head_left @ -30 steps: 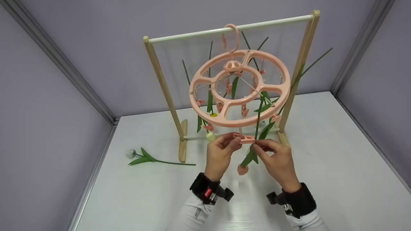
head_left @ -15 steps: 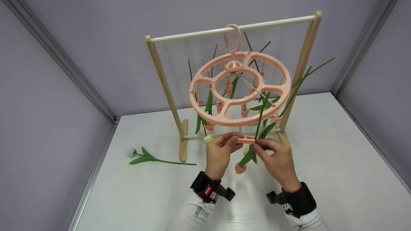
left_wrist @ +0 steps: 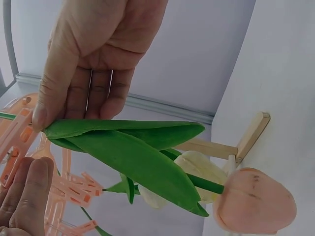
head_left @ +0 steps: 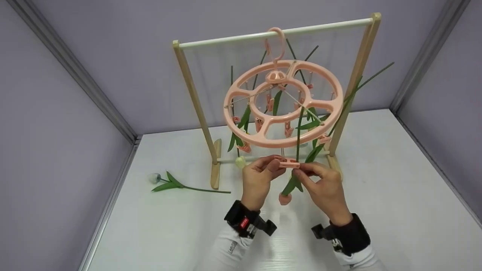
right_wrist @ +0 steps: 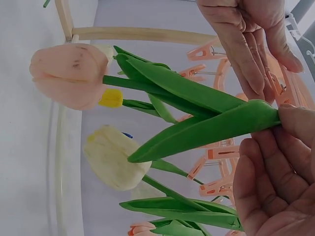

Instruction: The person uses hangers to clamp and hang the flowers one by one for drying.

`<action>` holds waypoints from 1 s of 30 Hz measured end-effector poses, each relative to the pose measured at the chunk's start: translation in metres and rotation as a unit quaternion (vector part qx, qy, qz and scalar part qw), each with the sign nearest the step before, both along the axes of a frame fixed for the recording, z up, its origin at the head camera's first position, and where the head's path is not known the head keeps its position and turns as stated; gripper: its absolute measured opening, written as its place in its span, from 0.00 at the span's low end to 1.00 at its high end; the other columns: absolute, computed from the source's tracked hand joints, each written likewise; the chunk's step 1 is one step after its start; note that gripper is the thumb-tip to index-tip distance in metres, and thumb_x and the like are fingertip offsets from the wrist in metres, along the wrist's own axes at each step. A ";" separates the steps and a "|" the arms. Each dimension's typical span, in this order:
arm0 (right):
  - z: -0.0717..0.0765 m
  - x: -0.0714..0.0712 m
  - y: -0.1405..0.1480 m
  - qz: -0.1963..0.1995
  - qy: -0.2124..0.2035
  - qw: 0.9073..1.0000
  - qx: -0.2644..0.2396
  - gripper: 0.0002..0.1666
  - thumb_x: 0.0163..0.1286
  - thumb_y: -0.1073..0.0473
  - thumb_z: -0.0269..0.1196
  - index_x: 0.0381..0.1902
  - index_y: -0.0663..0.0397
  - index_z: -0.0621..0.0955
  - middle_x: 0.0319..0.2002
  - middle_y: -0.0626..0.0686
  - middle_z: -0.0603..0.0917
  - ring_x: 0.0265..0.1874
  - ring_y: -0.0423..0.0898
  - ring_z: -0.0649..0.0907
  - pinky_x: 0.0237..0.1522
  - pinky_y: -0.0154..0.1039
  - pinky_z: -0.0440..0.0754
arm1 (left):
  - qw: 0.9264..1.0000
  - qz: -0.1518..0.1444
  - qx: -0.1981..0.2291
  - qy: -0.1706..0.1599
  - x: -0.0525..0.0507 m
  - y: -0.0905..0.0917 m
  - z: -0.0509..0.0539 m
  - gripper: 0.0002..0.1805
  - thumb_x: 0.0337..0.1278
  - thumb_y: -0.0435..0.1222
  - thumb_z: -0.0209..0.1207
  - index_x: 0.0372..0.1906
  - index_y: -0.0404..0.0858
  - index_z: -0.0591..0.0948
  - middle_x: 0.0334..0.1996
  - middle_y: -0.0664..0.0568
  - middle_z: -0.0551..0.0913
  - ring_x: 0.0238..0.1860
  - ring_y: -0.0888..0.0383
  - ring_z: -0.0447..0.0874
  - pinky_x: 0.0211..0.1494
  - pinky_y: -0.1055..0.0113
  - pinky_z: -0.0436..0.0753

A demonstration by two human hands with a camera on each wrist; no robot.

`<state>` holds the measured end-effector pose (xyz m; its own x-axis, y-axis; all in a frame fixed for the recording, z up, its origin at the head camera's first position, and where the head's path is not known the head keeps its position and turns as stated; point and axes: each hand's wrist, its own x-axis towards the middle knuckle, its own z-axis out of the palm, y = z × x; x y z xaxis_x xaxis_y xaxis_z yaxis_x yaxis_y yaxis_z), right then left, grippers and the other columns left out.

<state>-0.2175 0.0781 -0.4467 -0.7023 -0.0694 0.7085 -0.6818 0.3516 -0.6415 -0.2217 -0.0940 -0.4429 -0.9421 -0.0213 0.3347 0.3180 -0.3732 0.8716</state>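
In the head view my left hand [head_left: 259,180] pinches a pink clothespin [head_left: 289,164] that hangs on a cord below the round pink hanger [head_left: 263,141]. My right hand [head_left: 327,188] pinches the stem of a pink artificial tulip [head_left: 285,198] right beside the clothespin's end. The tulip's head points down and its stem rises in front of the hanger's ring. In the right wrist view, the right thumb and fingers hold the stem at the base of the green leaves [right_wrist: 206,128]. Whether the clothespin's jaws are around the stem, I cannot tell.
A wooden rack with a white bar [head_left: 233,39] carries the hanger by its hook. Several other tulips hang head-down from its clips, including a pale yellow tulip [head_left: 240,162]. A white tulip [head_left: 154,178] lies on the white table [head_left: 162,233] at the left.
The hanging tulips have swung and the hanger has shifted slightly right. The pink tulip's stem has tilted more upright. Both hands stay nearly in place.
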 end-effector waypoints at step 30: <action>-0.006 -0.010 -0.001 0.007 -0.114 0.993 -0.004 0.08 0.65 0.62 0.70 0.41 0.58 0.88 0.37 0.47 0.88 0.34 0.43 0.85 0.38 0.28 0.80 | 0.998 0.008 -0.054 -0.010 -0.016 -0.008 -0.006 0.18 0.67 0.37 0.62 0.53 0.28 0.82 0.42 0.41 0.87 0.43 0.46 0.88 0.47 0.56 0.84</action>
